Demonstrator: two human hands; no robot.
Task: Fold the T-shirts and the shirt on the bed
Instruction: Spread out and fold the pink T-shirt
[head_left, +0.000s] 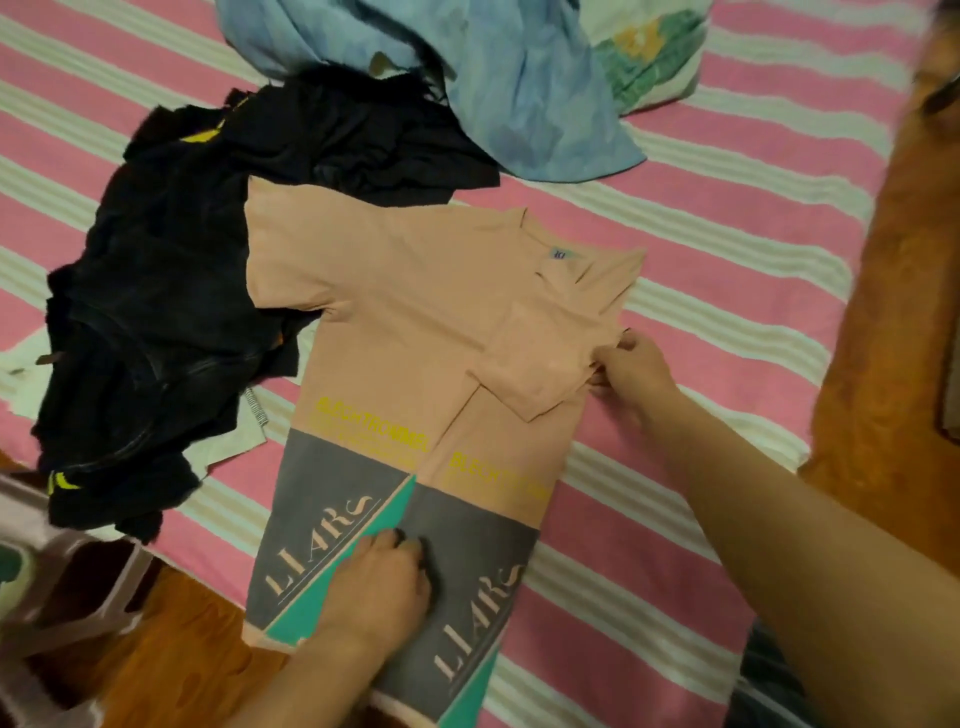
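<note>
Here, black clothes (171, 312) heaped left; peach T-shirt (415, 291) flat on striped bed (727, 218), long axis hem-near, collar-far. Left hand (379, 587) presses hem, fingers curled. Right hand (631, 369) pinches folded right edge; unfolded sleeve lies nearer left hand. Left fingertips hard to make out

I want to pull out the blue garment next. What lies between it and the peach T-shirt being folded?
In the head view, crumpled black clothes lie between the light blue garment and the peach printed T-shirt.
</note>
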